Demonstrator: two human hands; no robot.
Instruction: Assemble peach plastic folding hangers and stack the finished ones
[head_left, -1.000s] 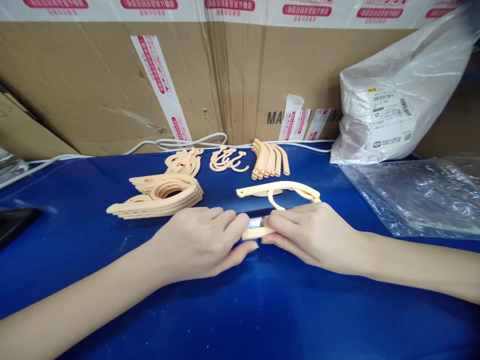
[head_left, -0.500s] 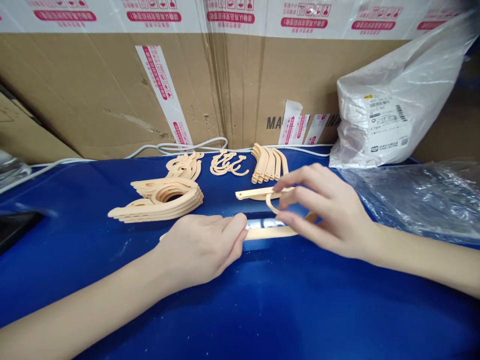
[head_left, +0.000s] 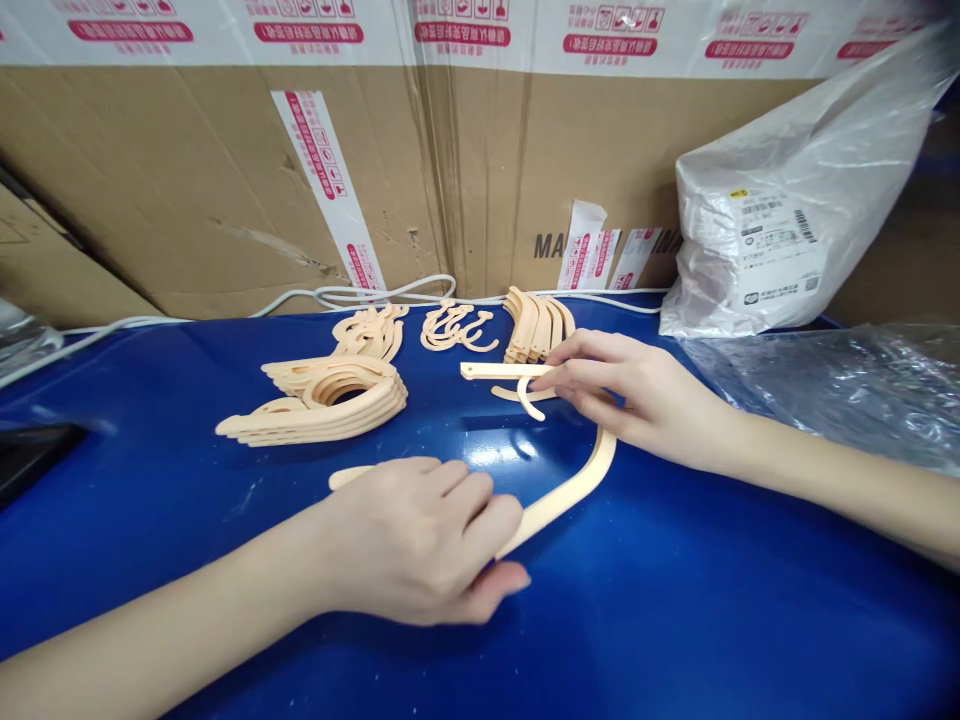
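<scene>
A cream plastic folding clothes hanger (head_left: 574, 488) is held between both hands, just over the blue table. My left hand (head_left: 420, 540) is closed around its long curved arm, whose rounded tip shows left of the knuckles. At the other end, my right hand (head_left: 637, 395) pinches the hanger near its small hook (head_left: 529, 400). A flat strip (head_left: 499, 371) with a hole at its end sticks out leftward from the right fingers. The joint is hidden behind those fingers. Beyond the right hand stand several loose curved hanger arms (head_left: 536, 325).
Folded hangers (head_left: 360, 412) are stacked at left, with a pile of flat cream parts (head_left: 371, 330) behind. Loose hooks (head_left: 454, 328) lie at the back middle. A white cable (head_left: 292, 298) runs along cardboard boxes (head_left: 225, 180). A plastic parcel bag (head_left: 772, 220) and clear film (head_left: 840, 400) are at right.
My left hand has moved slightly right and toward me, and more of the curved arm shows. My right fingers have closed on the hanger near the hook; the strip has shifted slightly left and up.
</scene>
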